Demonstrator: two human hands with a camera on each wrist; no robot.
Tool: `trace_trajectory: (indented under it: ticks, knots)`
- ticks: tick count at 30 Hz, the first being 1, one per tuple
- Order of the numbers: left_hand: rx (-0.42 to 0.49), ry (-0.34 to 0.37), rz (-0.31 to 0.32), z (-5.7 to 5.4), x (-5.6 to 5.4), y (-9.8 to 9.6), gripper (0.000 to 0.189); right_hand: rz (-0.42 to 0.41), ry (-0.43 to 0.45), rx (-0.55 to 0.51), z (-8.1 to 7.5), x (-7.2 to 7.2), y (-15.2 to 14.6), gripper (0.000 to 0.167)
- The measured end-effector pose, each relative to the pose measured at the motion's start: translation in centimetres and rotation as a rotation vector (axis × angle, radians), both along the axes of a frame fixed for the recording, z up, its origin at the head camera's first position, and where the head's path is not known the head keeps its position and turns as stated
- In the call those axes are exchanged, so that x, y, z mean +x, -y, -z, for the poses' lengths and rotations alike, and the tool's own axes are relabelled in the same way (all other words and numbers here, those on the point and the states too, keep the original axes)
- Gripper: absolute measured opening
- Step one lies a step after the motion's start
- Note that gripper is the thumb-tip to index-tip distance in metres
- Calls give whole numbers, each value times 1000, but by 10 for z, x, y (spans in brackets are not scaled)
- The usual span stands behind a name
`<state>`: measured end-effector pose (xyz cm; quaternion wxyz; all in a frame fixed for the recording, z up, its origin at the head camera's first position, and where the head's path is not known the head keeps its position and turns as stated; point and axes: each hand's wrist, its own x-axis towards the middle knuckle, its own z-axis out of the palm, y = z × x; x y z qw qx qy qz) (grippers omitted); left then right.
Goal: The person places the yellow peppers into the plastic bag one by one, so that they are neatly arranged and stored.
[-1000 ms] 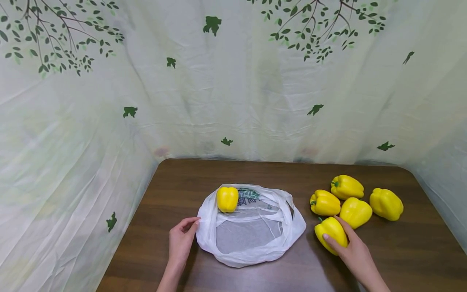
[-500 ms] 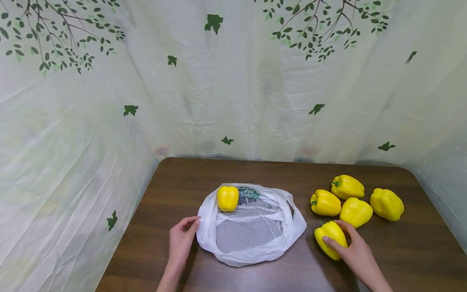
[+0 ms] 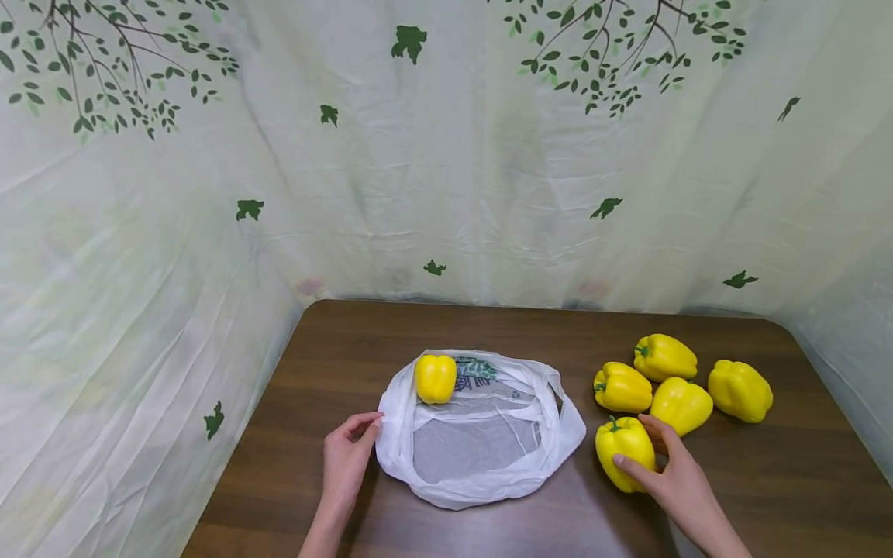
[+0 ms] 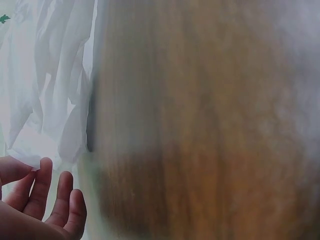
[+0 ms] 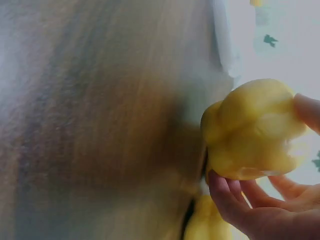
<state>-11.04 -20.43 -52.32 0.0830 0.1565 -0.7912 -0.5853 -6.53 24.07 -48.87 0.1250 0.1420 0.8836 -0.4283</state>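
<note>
A white plastic bag (image 3: 481,465) lies spread open on the brown table (image 3: 391,333), with one yellow bell pepper (image 3: 436,378) in its far left part. My left hand (image 3: 346,457) lies beside the bag's left rim, its fingers (image 4: 47,200) loosely curled, their tips at the white plastic (image 4: 55,100). My right hand (image 3: 673,477) grips another yellow pepper (image 3: 623,451) from the right, stem end up, just right of the bag. In the right wrist view this gripped pepper (image 5: 252,130) sits between thumb and fingers (image 5: 225,195).
Several more yellow peppers lie in a cluster at the right: one (image 3: 621,387), one (image 3: 665,356), one (image 3: 680,404) and one (image 3: 739,390). A leaf-printed curtain (image 3: 446,155) closes in the table at the back and both sides.
My right hand has turned its pepper stem end up and drawn it slightly left, away from the cluster and toward the bag. The left hand and the bag have stayed put.
</note>
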Motion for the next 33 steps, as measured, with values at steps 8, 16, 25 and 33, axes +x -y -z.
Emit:
trace_trajectory:
  ticks: [8, 16, 25, 33]
  knots:
    - [4, -5, 1, 0, 0, 0, 16, -5, -38, -16, -9, 0, 9, 105]
    - [11, -8, -1, -1, 0, -1, 17, 7, -93, -91, -13, -1, 22, 100]
    - [-5, 5, 4, -11, 3, -4, 16, -39, -211, -94, -15, -7, 32, 90]
    - [-8, 0, 7, -1, 0, -1, 16, -75, -288, -152, -13, -14, 40, 89]
